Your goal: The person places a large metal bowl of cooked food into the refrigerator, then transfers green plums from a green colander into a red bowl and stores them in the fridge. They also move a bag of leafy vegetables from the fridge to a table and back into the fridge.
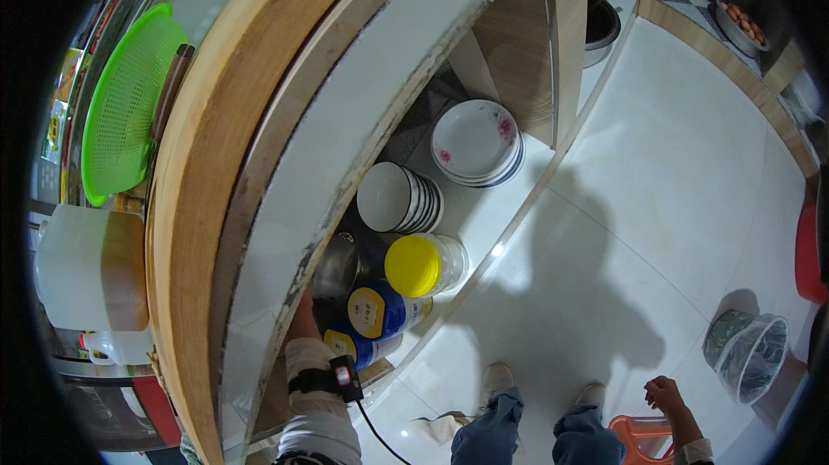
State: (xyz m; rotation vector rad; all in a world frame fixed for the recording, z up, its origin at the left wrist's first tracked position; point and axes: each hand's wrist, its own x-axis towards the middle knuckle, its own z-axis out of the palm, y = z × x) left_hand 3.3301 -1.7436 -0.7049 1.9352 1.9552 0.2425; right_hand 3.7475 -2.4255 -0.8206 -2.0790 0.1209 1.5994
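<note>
My left forearm [304, 319], in a pale sleeve with a black strap and a small device, reaches under the counter edge; the hand itself is hidden there. Near it are a metal pot [337, 264], blue canisters with yellow-and-white lids [367, 313] and a clear jar with a yellow lid [412, 265]. Beyond them stand stacked white bowls [386, 197] and a stack of floral plates [476, 139]. My right hand [662, 394] hangs above an orange plastic stool [641, 436], its fingers curled, with nothing visible in them.
The thick wooden counter edge [201, 173] curves across the left, bearing a green colander [126, 109] and a large plastic jug [90, 267]. A lined waste bin [745, 355] stands on the tiled floor at right. A dark pot [601, 28] and a bowl of eggs [741, 24] sit farther off.
</note>
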